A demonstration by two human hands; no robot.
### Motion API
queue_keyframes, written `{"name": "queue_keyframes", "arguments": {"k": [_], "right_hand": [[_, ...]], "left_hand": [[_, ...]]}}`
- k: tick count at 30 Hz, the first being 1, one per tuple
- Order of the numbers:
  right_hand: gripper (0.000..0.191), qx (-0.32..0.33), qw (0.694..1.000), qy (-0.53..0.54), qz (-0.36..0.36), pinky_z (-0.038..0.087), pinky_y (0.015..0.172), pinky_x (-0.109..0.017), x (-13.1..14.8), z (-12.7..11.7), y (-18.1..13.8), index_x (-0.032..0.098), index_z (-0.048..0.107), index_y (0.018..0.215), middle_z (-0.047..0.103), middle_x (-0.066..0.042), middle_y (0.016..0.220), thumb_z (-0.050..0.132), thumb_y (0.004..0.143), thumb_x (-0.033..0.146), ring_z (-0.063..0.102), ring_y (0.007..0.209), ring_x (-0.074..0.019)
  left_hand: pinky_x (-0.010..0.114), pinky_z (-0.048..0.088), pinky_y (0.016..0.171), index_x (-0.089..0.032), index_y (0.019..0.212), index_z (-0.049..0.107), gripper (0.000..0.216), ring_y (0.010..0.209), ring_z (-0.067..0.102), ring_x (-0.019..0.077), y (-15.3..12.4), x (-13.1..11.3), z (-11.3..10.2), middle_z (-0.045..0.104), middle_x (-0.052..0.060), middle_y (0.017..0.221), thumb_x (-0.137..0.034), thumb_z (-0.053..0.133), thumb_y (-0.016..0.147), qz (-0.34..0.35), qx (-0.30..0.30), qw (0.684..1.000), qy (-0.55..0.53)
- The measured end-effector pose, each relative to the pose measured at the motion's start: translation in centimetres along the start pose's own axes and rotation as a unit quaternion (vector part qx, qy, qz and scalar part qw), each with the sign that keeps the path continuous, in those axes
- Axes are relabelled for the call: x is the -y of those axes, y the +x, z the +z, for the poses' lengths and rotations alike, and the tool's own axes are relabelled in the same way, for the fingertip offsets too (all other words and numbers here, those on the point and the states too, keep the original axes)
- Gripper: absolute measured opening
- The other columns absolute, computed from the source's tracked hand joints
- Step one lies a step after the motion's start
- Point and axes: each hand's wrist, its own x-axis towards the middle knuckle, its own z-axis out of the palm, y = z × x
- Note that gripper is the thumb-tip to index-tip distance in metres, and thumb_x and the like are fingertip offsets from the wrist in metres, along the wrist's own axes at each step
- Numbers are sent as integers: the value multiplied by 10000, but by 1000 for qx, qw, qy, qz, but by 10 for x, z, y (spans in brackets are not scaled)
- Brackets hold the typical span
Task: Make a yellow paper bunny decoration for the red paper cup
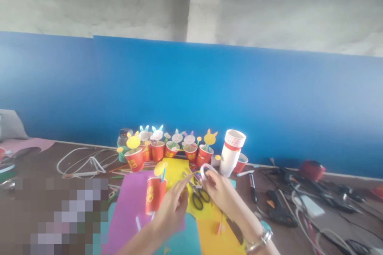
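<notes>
My right hand (220, 191) is closed on a white roll of tape (205, 170), held just above the coloured paper. My left hand (173, 207) reaches toward the roll with thumb and finger pinched near the tape's end; what they grip is too small to make out. Black-handled scissors (200, 196) lie on the yellow sheet (175, 169) between and below the hands. A red paper cup (154, 195) with a blue straw and a yellow paper shape stands just left of my left hand, on the purple sheet (128, 211).
A row of red cups with paper animal toppers (170, 149) stands by the blue wall. A stack of white and red cups (232, 151) is at its right. A black glue gun (277, 207), cables and tools lie on the right. White cable (80, 163) lies left.
</notes>
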Motion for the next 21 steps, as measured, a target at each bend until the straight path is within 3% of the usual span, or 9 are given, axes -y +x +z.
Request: {"name": "queue_keyframes", "arguments": {"k": [4, 8, 13, 21], "right_hand": [[142, -13, 996, 66, -54, 377, 549, -241, 19, 11, -7, 209, 518, 869, 601, -9, 706, 390, 905, 258, 554, 624, -163], [161, -12, 997, 54, -50, 421, 588, -266, 28, 19, -11, 192, 532, 925, 645, -56, 777, 381, 898, 238, 610, 699, -197], [179, -24, 997, 50, -44, 457, 676, -288, 27, 24, -10, 191, 537, 971, 672, -80, 863, 374, 912, 235, 652, 783, -215], [167, -10, 998, 41, -55, 423, 582, -280, 26, 30, -11, 193, 522, 959, 634, -46, 741, 371, 932, 259, 625, 670, -208]], "left_hand": [[377, 509, 884, -245, 1452, 357, 562, 973, 623, 228, -4, -4, 3, 678, 86, 972, -197, 420, 896, 11, 18, 1000, -9], [416, 469, 959, -241, 1473, 310, 587, 1116, 576, 257, -6, -3, 6, 618, 136, 1188, -146, 360, 895, 25, 47, 998, 35], [409, 520, 837, -234, 1415, 409, 524, 969, 624, 258, -7, 2, 7, 618, 147, 1111, -156, 364, 899, 49, 34, 995, 80], [334, 493, 819, -227, 1181, 569, 317, 934, 606, 215, -4, -11, 1, 647, 100, 1042, -233, 382, 925, 11, -15, 1000, -15]]}}
